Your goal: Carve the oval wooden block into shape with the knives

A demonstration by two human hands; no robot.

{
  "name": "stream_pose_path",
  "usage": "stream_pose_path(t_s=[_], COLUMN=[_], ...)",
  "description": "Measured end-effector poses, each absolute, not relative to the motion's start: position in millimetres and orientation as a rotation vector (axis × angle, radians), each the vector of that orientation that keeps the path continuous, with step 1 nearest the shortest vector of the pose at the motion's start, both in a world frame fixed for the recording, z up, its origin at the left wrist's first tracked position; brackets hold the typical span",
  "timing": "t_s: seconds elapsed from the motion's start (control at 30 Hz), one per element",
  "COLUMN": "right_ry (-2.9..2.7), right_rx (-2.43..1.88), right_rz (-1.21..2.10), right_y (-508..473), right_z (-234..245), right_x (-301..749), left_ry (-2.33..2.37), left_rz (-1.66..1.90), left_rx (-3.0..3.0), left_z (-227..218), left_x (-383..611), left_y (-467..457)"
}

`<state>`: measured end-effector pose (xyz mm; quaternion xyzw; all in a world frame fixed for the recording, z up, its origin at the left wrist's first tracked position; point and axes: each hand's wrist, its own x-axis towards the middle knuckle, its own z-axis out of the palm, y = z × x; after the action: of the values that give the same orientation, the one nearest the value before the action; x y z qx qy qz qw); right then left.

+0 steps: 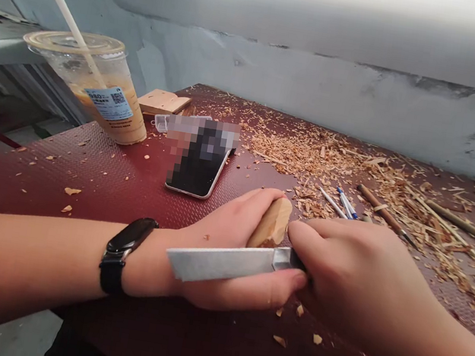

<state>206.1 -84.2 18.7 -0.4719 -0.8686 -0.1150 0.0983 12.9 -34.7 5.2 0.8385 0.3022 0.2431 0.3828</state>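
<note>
My left hand (231,243) is wrapped round a small rounded piece of pale wood (271,224), whose tip sticks up between the fingers. A black band sits on that wrist. My right hand (353,268) is closed on the handle of a knife with a wide flat steel blade (219,262). The blade lies across my left hand and points left, its base right beside the wood. Both hands hover low over a dark red table (97,180).
A smartphone (199,163) lies ahead of my left hand. An iced drink cup with a straw (98,90) stands at the back left, next to a flat wood block (163,101). Wood shavings (313,154), pens (344,202) and carving tools (383,213) cover the right side.
</note>
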Motion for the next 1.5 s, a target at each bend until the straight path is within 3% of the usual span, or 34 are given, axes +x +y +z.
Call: stream_pose_path(t_s=[0.27, 0.47, 0.67, 0.97, 1.5], right_ry=[-2.306, -2.220, -2.265, -2.337, -2.485], right_rx=[-1.717, -1.938, -1.859, -1.554, -1.650], right_rz=[-0.554, -0.179, 0.066, -0.269, -0.377], right_y=[-94.4, -93.3, -82.9, -85.1, -81.9], right_z=[0.8, 1.7, 5.0, 9.9, 13.3], right_x=[192.4, 183.6, 187.3, 192.8, 199.4], left_ry=[0.754, 0.672, 0.583, 0.505, 0.473], left_rz=[0.783, 0.961, 0.794, 0.473, 0.718], left_rx=[1.987, 1.743, 1.633, 1.715, 1.809], left_z=[-4.0, -24.3, -16.7, 23.7, -2.4], left_x=[15.5, 24.1, 26.1, 5.4, 22.1], left_y=[-37.5, -37.5, -24.9, -23.9, -32.1])
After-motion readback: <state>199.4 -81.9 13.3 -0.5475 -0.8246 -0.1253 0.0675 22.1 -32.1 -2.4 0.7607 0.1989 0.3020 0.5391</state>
